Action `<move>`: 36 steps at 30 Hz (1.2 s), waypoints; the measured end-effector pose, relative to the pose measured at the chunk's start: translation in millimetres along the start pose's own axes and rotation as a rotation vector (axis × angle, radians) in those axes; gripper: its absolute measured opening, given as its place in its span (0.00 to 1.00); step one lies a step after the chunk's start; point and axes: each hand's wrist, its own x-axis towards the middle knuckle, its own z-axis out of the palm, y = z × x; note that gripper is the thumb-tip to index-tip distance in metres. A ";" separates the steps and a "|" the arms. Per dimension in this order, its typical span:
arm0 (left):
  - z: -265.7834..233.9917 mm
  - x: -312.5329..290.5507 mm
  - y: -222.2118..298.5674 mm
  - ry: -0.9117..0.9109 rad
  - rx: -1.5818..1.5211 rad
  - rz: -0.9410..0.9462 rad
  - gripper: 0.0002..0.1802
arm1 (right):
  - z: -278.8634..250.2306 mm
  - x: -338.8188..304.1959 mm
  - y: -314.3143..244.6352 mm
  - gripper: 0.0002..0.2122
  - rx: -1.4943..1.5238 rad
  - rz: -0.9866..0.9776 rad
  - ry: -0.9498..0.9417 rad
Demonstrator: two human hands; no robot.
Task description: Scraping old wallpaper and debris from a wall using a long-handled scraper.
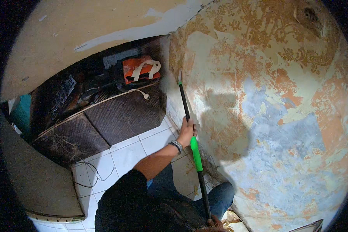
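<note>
A long-handled scraper (196,156) with a black shaft and a bright green grip runs slantwise up the middle. Its small pale tip (179,77) is at the wall near the corner, too small to tell whether it touches. My left hand (186,133), with a bracelet at the wrist, is closed round the shaft just above the green part. Low at the bottom edge my right hand (215,223) is closed round the lower end of the shaft, partly cut off. The wall (228,127) beside them is patchy, with bare plaster, orange and grey-blue areas and torn patterned wallpaper (272,23) higher up.
To the left stands a dark woven-front cabinet (121,114), with an orange bag (137,69) and a white plug (145,94) on top. A black cable (94,174) lies on white floor tiles (123,162). Scraps (232,218) lie by the wall's foot.
</note>
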 end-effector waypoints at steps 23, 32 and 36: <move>-13.4 85.1 8.0 0.163 0.233 0.074 0.11 | 237.8 127.9 -122.7 0.16 -1.389 0.205 0.291; -51.1 147.2 43.7 0.004 0.544 0.259 0.13 | 207.2 195.3 -82.9 0.14 -1.129 0.220 0.218; -31.1 14.9 21.6 0.138 0.001 -0.051 0.06 | 250.4 113.5 -141.2 0.18 -1.379 0.226 0.291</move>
